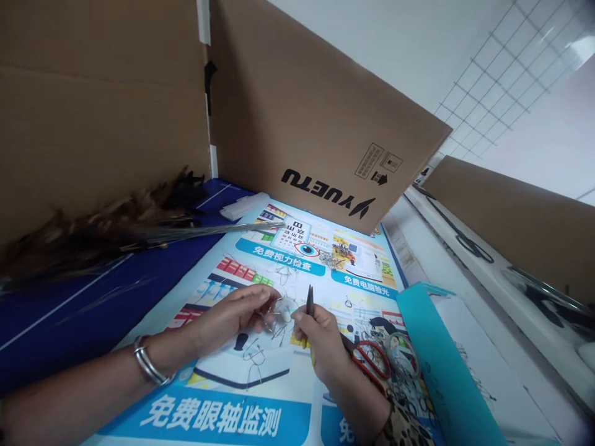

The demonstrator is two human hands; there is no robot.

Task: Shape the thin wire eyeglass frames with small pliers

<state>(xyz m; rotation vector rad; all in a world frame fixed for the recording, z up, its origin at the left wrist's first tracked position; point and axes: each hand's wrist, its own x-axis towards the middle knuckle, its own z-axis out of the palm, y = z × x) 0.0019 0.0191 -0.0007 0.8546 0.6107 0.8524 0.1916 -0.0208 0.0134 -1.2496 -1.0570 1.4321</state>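
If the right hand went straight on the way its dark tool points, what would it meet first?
Likely the printed cardboard panel behind the poster; the right hand holds the tool tip-up, so it may pass over the loose wires. Depth unclear.

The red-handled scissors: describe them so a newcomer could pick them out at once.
Start at the big printed poster and find the right hand gripping a dark pointed tool. Just right of that wrist, before the teal box, lie the red-handled scissors. Their thick red loops stand out from the thin grey wire pieces scattered around them.
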